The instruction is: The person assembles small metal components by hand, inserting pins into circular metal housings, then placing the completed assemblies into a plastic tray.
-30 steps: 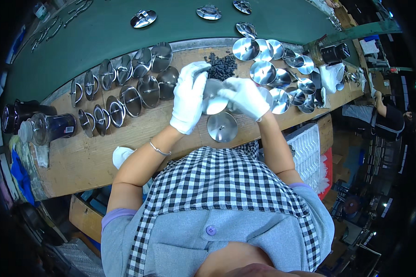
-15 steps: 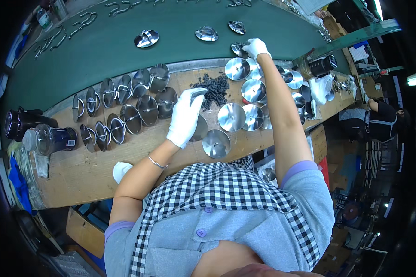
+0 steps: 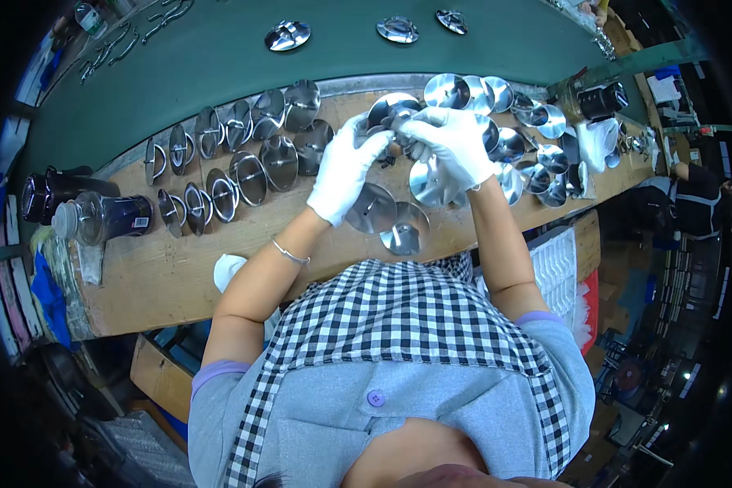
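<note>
Above the wooden bench, my white-gloved left hand (image 3: 342,169) and white-gloved right hand (image 3: 454,145) meet at a shiny round metal disc (image 3: 392,106). Both are closed on it, the fingertips at its near side. What the fingers pinch beneath the disc is partly hidden. Under the hands, the heap of small black plugs (image 3: 387,156) is mostly covered. Near my left wrist lies a flat metal disc (image 3: 372,209), with another metal disc (image 3: 405,228) beside it. Close to my right hand, a bright metal disc (image 3: 433,182) lies partly under the glove.
Two rows of tilted metal discs with fittings (image 3: 246,177) stand to the left. Several more discs (image 3: 508,145) crowd the right. Past the bench, a green surface (image 3: 220,73) carries oval metal pieces (image 3: 288,36). A capped jar (image 3: 98,221) and dark jug (image 3: 53,195) stand far left.
My right hand has come back from the green surface's edge with a metal piece and now meets my left hand over the plugs. The whole view has shifted slightly.
</note>
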Available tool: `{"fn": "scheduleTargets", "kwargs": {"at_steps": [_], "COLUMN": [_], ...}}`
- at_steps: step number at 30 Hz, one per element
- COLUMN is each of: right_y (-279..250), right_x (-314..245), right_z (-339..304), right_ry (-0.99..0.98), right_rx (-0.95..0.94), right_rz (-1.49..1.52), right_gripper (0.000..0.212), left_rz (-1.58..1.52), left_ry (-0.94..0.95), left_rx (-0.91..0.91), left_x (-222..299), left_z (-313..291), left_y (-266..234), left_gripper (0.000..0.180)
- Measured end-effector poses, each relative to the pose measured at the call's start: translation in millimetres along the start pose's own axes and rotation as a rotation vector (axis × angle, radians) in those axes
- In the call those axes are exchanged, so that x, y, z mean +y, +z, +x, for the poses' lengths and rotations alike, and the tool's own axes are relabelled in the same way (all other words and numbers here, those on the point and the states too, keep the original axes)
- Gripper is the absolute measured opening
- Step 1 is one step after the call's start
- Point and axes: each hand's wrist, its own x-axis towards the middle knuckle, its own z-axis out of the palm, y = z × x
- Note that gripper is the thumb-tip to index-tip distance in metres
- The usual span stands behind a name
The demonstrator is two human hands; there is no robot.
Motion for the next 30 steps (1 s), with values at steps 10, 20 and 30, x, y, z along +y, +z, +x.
{"fn": "scheduleTargets", "kwargs": {"at_steps": [10,20,30], "right_y": [-7.7,-1.2,6.3], "right_x": [15.3,18.4,47.2], "right_z": [-24.6,-39.5,86.6], "right_ry": [0.078,-0.177,-0.373], "right_rx": [0.052,0.153,-0.016], "right_rz": [0.095,-0.324,-0.873], "right_gripper": [0.027,0.027,0.022], "left_rz": [-0.108,0.369,0.241], "left_ry": [-0.211,-0.153,-0.038], "left_rx": [0.005,-0.079,0.001], "left_x": [19.7,22.9,1.0], "left_z": [-6.9,-20.5,-13.8], "left_y": [-3.2,10.2,-1.3], "left_gripper": [0.035,0.033,0.027]}}
